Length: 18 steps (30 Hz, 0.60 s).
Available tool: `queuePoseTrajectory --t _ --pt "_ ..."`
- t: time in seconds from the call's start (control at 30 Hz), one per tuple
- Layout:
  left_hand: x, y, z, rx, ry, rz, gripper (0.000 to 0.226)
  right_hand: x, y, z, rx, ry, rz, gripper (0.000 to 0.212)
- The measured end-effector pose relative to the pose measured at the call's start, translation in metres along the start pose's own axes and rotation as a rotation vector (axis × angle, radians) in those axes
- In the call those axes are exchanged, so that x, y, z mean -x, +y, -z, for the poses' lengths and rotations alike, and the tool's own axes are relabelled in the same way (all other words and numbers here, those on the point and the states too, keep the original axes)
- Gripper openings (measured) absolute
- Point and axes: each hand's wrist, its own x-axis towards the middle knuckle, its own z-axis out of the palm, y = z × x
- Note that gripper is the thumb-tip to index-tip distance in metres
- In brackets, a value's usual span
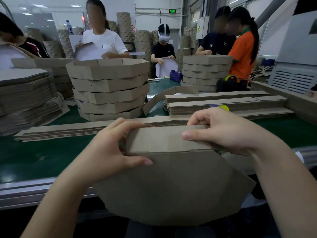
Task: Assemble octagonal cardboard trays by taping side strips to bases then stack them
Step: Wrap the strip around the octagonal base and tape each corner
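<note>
Both hands pinch the side strip point(164, 140) against the octagonal base point(171, 189) top edge: left hand point(109, 150) at its left end, right hand point(221, 133) at its right.

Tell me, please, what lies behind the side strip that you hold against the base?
Behind the side strip lies a flat pile of strips on the green table. The strip, the left hand and the right hand hide its middle.
</note>
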Motion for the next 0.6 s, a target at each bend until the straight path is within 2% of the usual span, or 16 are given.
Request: queuePoseTrajectory --t 0.1,0.2,0.27,0.33,0.4,0.5,0.6 --pt "0.0 -0.004 -0.005 0.359 0.047 0.135 0.065 0.001 0.005 0.005 -0.09 -0.004 -0.048 0.025" --pt "-0.003 0.002 -0.011 0.554 0.052 0.112 0.059 0.003 0.002 0.01 -0.167 0.0 -0.08 0.017" --pt "-0.005 0.01 -0.011 0.635 0.071 0.058 0.053 0.006 -0.001 0.015 -0.112 0.001 -0.05 0.023" --pt "-0.007 0.018 -0.01 0.684 0.088 0.014 0.044 0.006 -0.007 0.017 -0.073 -0.046 -0.023 0.037" --pt "-0.01 0.024 -0.011 0.691 0.068 -0.008 0.042 0.002 -0.012 0.016 -0.108 -0.122 -0.014 0.031" --pt "-0.013 0.027 -0.015 0.64 0.039 0.012 0.05 -0.004 -0.013 0.012 -0.049 -0.231 -0.015 0.019" --pt "-0.014 0.022 -0.021 0.63 0.024 0.068 0.061 -0.006 -0.009 0.007 -0.019 -0.242 -0.025 0.019"
